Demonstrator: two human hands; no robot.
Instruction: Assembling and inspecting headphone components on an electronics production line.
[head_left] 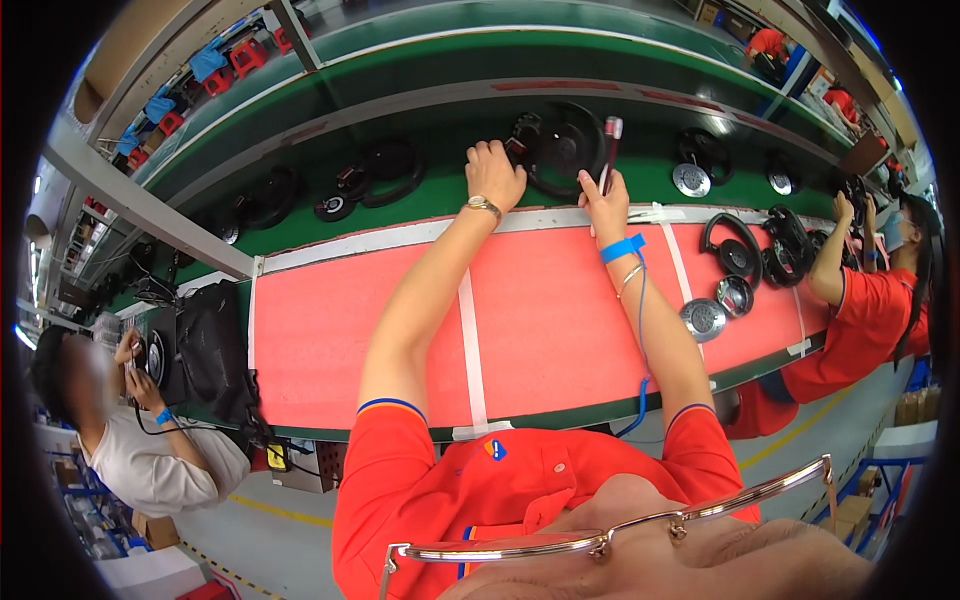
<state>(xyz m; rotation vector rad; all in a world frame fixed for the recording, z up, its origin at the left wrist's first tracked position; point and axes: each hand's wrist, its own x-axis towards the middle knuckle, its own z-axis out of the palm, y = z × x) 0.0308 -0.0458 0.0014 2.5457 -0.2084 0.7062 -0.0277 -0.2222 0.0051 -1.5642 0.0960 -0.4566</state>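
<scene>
On the green conveyor belt ahead of me lies a pair of black headphones (563, 150) with a wide band and round cups. My left hand (493, 176) is closed at its left edge, fingers bent together; the fingertips' exact grip is partly hidden. My right hand (605, 208) is closed around a slim pen-like tool (611, 145) with a pale and dark red end pointing up. The right thumb rests against the near rim of the headphones. A blue wrist strap (623, 249) with a cord circles my right wrist.
A pink mat (560, 320) with white tape lines covers the bench before me. More black headphones (392, 172) lie along the belt. Headphones and silver discs (703, 320) sit at the right. Co-workers sit on both sides; a black bag (212, 350) lies left.
</scene>
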